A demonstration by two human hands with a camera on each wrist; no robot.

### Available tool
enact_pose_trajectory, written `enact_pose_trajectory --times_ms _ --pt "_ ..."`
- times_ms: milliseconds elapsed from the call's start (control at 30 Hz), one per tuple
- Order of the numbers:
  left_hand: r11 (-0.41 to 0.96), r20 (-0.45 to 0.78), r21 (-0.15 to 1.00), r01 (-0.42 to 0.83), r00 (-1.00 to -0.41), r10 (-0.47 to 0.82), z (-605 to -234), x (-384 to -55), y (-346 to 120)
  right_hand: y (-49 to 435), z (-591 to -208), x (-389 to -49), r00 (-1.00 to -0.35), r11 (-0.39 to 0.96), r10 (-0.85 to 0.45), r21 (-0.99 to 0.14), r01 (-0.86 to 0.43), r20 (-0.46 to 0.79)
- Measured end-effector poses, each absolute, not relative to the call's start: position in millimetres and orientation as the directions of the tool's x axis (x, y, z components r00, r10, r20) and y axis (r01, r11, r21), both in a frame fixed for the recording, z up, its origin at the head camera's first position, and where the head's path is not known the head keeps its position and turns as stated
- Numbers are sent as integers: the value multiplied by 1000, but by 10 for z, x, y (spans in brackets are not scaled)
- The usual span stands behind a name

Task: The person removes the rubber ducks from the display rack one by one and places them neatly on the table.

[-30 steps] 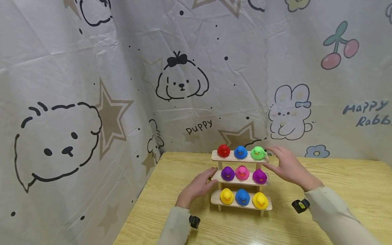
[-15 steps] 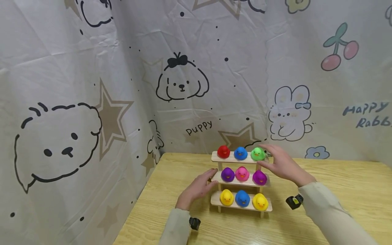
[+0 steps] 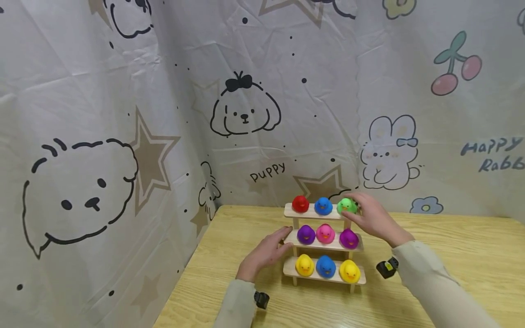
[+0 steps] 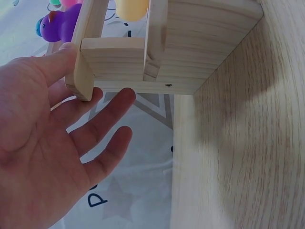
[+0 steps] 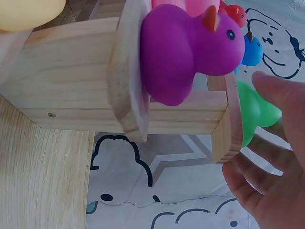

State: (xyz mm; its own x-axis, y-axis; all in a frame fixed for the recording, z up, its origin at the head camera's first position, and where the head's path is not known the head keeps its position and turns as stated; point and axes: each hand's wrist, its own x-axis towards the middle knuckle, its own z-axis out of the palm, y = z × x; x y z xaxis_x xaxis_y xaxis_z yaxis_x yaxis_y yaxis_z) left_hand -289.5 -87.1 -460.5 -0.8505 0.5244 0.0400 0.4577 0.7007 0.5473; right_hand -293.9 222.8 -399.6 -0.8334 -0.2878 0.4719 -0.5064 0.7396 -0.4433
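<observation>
A three-tier wooden rack (image 3: 290, 267) holds rows of rubber ducks. My left hand (image 3: 265, 251) grips the left end of its middle shelf, thumb on the board's face (image 4: 86, 71) and the other fingers (image 4: 102, 119) spread behind or below. At the top right, my right hand (image 3: 376, 219) has its thumb in front of the green duck (image 3: 346, 204) and fingers curled behind it; the duck still sits on the shelf. Beside that duck are a blue duck (image 3: 323, 206) and a red duck (image 3: 301, 204). Under it sits a magenta duck (image 5: 186, 52) on the middle shelf.
A purple duck (image 3: 306, 234) and a pink duck (image 3: 325, 233) share the middle shelf. Two yellow ducks and a blue one (image 3: 326, 267) occupy the bottom shelf. The rack stands on a wood-grain table (image 3: 229, 237), close to a printed curtain (image 3: 246, 150).
My right hand has moved left from beside the rack, and its thumb now overlaps the green duck. My left hand and the rack look unmoved.
</observation>
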Motion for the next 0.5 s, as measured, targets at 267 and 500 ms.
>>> enact_pose_trajectory --times_ms 267,500 --pt "691 44 556 462 -847 531 -4580 -2880 -872 2262 -3983 -2912 -839 728 -291 -463 -506 460" --pt "685 46 567 457 -848 528 -4594 -2883 -879 2338 -3965 -2864 -828 732 -307 -440 -520 469"
